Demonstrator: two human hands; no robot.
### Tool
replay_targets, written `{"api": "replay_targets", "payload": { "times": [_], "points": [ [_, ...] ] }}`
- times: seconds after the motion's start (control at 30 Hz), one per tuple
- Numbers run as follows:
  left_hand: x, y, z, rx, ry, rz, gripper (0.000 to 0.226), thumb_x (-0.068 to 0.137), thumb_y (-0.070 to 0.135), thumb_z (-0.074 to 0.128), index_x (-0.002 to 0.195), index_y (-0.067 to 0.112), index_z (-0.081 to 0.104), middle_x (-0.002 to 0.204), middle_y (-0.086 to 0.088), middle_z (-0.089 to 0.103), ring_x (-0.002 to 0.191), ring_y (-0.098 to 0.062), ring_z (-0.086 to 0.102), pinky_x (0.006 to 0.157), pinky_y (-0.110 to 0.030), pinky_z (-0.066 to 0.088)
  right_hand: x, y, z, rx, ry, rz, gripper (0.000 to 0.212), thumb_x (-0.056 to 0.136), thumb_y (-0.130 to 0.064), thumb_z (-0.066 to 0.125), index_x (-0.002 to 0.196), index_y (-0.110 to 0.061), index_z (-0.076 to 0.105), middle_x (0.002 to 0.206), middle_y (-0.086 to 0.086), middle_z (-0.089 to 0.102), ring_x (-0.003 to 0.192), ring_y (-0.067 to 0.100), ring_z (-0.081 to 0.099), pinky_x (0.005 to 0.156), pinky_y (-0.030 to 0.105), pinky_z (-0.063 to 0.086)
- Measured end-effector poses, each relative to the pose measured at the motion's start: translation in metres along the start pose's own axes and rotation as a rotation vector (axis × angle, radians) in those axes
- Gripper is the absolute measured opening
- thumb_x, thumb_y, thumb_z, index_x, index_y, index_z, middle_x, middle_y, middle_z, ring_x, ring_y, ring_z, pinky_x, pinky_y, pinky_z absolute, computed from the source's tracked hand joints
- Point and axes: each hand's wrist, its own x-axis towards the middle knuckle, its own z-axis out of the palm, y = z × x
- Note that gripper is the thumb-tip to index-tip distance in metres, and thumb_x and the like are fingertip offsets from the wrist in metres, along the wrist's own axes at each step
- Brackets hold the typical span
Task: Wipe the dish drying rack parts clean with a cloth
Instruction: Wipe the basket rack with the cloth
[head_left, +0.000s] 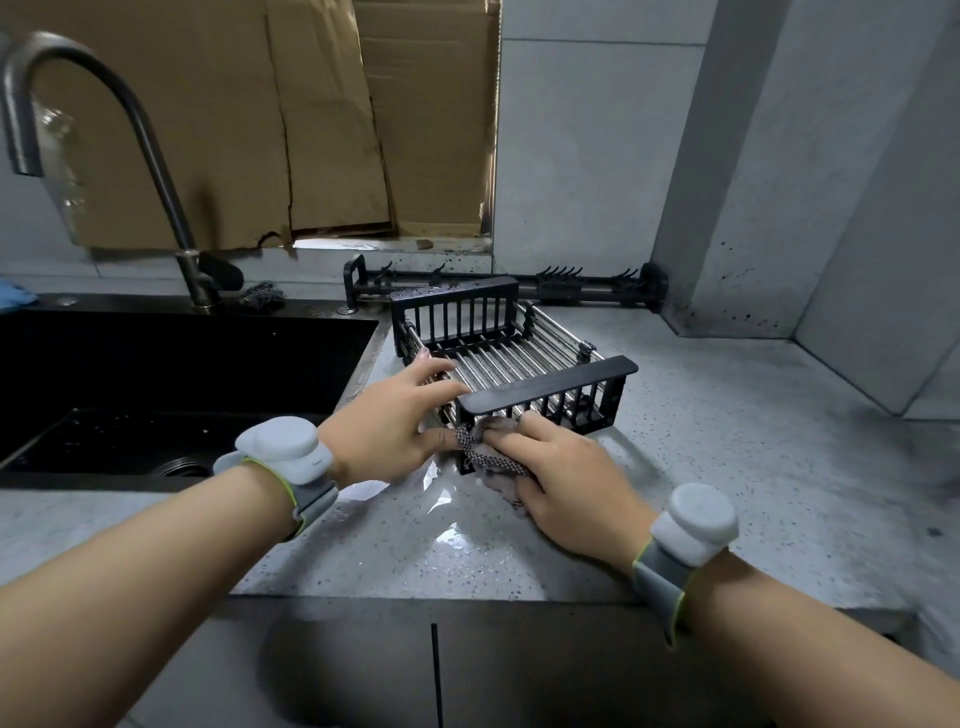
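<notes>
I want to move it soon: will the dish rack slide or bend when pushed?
The dish rack looks stiff, with metal rods between black end frames. It may slide easily, since the countertop beneath looks wet. The left hand steadying it suggests it shifts under wiping.

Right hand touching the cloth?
Touching. Head view: right hand presses the cloth against the rack end, fingers on top.

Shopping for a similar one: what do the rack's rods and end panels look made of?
Rods: likely stainless steel, shiny silver with bright reflections. End panels: matte black, probably plastic or coated metal; the flat dull look leaves it open.
</notes>
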Motion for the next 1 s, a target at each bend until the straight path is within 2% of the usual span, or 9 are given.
{"api": "replay_targets", "payload": {
  "times": [0.13, 0.27, 0.37, 0.57, 0.7, 0.8, 0.83, 0.9, 1.0],
  "points": [
    [0.000, -0.001, 0.000, -0.011, 0.003, 0.002, 0.056, 0.089, 0.057, 0.059, 0.136, 0.026, 0.055, 0.158, 0.000, 0.034, 0.154, -0.026, 0.014, 0.117, -0.045, 0.032, 0.007, -0.007, 0.009, -0.076, -0.069, 0.079, 0.047, 0.092, -0.021, 0.046, 0.139, -0.025, 0.044, 0.127, -0.001, 0.048, 0.110, 0.030, 0.056, 0.086, 0.040, 0.048],
    [0.000, -0.001, 0.002, -0.014, 0.024, 0.017, 0.052, 0.090, 0.053, 0.062, 0.134, 0.026, 0.056, 0.156, 0.001, 0.036, 0.153, -0.024, 0.015, 0.115, -0.044, 0.035, 0.012, -0.014, 0.009, -0.123, -0.102, 0.120, 0.037, 0.089, -0.024, 0.048, 0.126, -0.025, 0.051, 0.123, 0.001, 0.053, 0.106, 0.035, 0.059, 0.084, 0.043, 0.051],
    [0.002, -0.002, 0.000, 0.004, -0.004, 0.002, 0.053, 0.089, 0.052, 0.063, 0.135, 0.026, 0.056, 0.157, 0.000, 0.035, 0.153, -0.025, 0.015, 0.117, -0.045, 0.033, 0.018, -0.014, 0.006, -0.108, -0.111, 0.125, 0.032, 0.087, -0.025, 0.048, 0.118, -0.025, 0.057, 0.119, 0.001, 0.057, 0.106, 0.035, 0.060, 0.085, 0.044, 0.052],
    [0.004, -0.002, -0.002, 0.020, -0.034, -0.019, 0.057, 0.087, 0.057, 0.061, 0.135, 0.027, 0.056, 0.158, 0.001, 0.034, 0.154, -0.027, 0.013, 0.118, -0.046, 0.031, 0.000, -0.006, -0.001, -0.049, -0.092, 0.099, 0.035, 0.091, -0.022, 0.052, 0.124, -0.030, 0.059, 0.116, -0.006, 0.055, 0.105, 0.024, 0.057, 0.082, 0.035, 0.046],
    [0.001, -0.005, 0.000, 0.020, -0.009, 0.003, 0.083, 0.077, 0.087, 0.035, 0.134, 0.030, 0.056, 0.157, 0.003, 0.035, 0.154, -0.024, 0.013, 0.117, -0.043, 0.032, -0.017, 0.027, -0.023, 0.063, 0.066, 0.313, 0.030, 0.086, -0.012, 0.055, 0.110, -0.028, 0.063, 0.098, -0.010, 0.053, 0.094, 0.018, 0.057, 0.074, 0.028, 0.037],
    [0.002, -0.001, 0.005, 0.012, 0.043, 0.032, 0.077, 0.079, 0.083, 0.041, 0.131, 0.029, 0.060, 0.149, 0.000, 0.045, 0.152, -0.025, 0.019, 0.116, -0.044, 0.034, -0.027, 0.055, -0.048, 0.183, 0.274, 0.472, 0.034, 0.080, -0.003, 0.057, 0.099, -0.028, 0.070, 0.097, -0.009, 0.063, 0.093, 0.015, 0.058, 0.077, 0.025, 0.040],
    [0.004, 0.004, 0.010, 0.034, 0.083, 0.073, 0.070, 0.082, 0.080, 0.045, 0.126, 0.028, 0.063, 0.140, -0.002, 0.051, 0.148, -0.026, 0.029, 0.114, -0.046, 0.036, -0.029, 0.059, -0.055, 0.223, 0.330, 0.494, 0.036, 0.079, -0.002, 0.057, 0.098, -0.030, 0.071, 0.095, -0.011, 0.064, 0.092, 0.013, 0.059, 0.076, 0.021, 0.040],
    [0.013, 0.024, 0.021, 0.105, 0.191, 0.146, 0.063, 0.083, 0.081, 0.046, 0.111, 0.028, 0.067, 0.112, 0.000, 0.057, 0.118, -0.023, 0.049, 0.108, -0.048, 0.039, -0.029, 0.062, -0.067, 0.272, 0.391, 0.505, 0.039, 0.079, 0.000, 0.057, 0.097, -0.031, 0.072, 0.093, -0.010, 0.064, 0.090, 0.009, 0.059, 0.075, 0.012, 0.040],
    [0.033, 0.067, 0.043, 0.181, 0.208, 0.075, 0.063, 0.081, 0.084, 0.036, 0.103, 0.030, 0.060, 0.096, 0.008, 0.049, 0.095, -0.015, 0.046, 0.116, -0.048, 0.028, -0.031, 0.061, -0.077, 0.266, 0.430, 0.465, 0.037, 0.078, 0.001, 0.058, 0.096, -0.028, 0.072, 0.093, -0.009, 0.064, 0.090, 0.003, 0.058, 0.076, 0.005, 0.037]
  ]
}}
